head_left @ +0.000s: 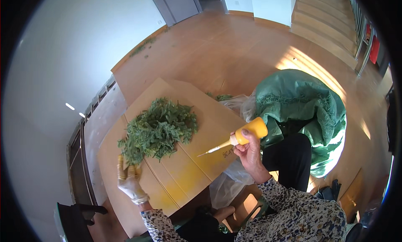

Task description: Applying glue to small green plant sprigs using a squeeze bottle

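Observation:
A bushy heap of green artificial-looking sprigs (159,127) lies on a sheet of brown cardboard (209,112). My left hand (130,184), in a white glove with yellow-stained fingers, is at the heap's near left edge. Its fingers are stretched out and apart, the tips close to the leaves. In my bare right hand (250,154) is a yellow squeeze bottle (253,131), tilted so that its long thin nozzle points down and left over the cardboard. Yellow powdery stains (180,185) mark the cardboard's near part.
A big green woven sack (293,85) stands open at the right beside my knee. Clear plastic film (230,185) hangs by the cardboard's near edge. A dark chair part (75,217) is at lower left. Stairs (326,20) rise at the far right; leaf scraps (144,45) lie along the wall.

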Demonstrator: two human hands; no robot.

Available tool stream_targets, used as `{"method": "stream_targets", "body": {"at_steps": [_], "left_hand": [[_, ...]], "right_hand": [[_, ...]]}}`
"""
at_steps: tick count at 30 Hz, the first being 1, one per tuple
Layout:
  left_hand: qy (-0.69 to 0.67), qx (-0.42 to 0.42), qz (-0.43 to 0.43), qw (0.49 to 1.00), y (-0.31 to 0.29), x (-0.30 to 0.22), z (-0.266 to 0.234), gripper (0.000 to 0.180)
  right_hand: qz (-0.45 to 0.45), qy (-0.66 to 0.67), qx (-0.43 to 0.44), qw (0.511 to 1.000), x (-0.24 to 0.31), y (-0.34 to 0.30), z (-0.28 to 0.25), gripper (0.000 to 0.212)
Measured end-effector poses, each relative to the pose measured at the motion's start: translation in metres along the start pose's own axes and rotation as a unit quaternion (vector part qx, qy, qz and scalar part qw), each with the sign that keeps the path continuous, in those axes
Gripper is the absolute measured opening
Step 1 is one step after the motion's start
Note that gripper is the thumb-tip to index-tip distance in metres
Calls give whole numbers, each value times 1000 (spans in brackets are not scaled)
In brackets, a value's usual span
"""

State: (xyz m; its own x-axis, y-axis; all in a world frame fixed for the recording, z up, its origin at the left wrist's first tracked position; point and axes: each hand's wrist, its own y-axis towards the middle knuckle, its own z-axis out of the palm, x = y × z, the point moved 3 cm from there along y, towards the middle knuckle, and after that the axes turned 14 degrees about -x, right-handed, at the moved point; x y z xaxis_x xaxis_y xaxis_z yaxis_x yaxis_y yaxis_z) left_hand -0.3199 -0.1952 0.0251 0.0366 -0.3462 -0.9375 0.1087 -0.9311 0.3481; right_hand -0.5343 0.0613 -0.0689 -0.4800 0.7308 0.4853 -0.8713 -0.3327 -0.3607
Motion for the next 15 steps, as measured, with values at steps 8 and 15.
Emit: {"method": "stream_targets", "body": {"at_steps": [8, 15], "left_hand": [[88, 269, -115, 952, -118, 96, 21, 35], [140, 188, -165, 958, -139, 154, -18, 33]], "right_hand": [[3, -15, -18, 1000, 4, 5, 5, 24], [29, -24, 62, 997, -55, 8, 21, 24]]}}
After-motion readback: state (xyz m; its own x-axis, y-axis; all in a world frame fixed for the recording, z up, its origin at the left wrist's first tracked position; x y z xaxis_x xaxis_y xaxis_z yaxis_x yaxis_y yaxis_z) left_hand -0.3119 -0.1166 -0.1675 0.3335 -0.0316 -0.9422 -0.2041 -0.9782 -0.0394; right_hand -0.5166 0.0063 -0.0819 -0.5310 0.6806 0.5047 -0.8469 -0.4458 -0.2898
